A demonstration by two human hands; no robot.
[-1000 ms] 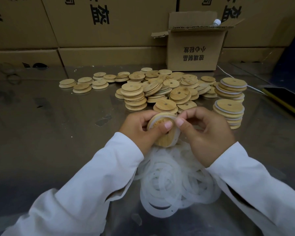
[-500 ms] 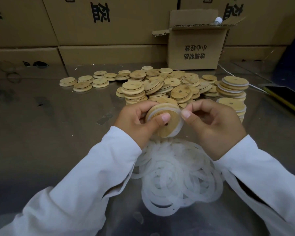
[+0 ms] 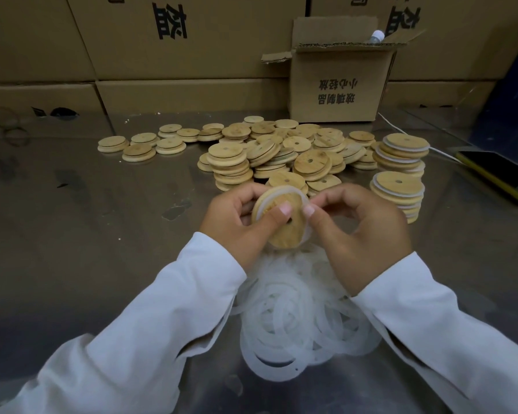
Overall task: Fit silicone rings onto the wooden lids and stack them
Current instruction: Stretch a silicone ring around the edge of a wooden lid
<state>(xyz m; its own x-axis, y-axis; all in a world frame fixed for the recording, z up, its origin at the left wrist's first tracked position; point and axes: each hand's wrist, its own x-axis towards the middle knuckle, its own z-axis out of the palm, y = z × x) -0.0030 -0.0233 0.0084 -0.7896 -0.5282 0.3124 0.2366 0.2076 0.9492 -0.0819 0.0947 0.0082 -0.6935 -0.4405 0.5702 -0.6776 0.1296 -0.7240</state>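
Note:
A round wooden lid (image 3: 284,231) with a centre hole is held tilted above the table, a translucent silicone ring (image 3: 293,192) partly round its edge. My left hand (image 3: 237,225) grips the lid, thumb across its face. My right hand (image 3: 362,234) pinches the ring at the lid's right edge. Below my hands lies a heap of loose silicone rings (image 3: 299,321). Beyond them a pile of bare wooden lids (image 3: 281,153) is spread out. Two stacks of ringed lids (image 3: 398,192) stand at the right.
The metal table (image 3: 87,234) reflects the cartons. An open cardboard box (image 3: 338,88) stands at the back, with large cartons (image 3: 177,40) behind it. A yellow-edged phone (image 3: 497,174) and a white cable lie at the right. A few single lids (image 3: 138,144) sit at the left.
Both hands have lifted the lid a little and turned it. The ring has been worked further round the lid's edge. My view has shifted slightly.

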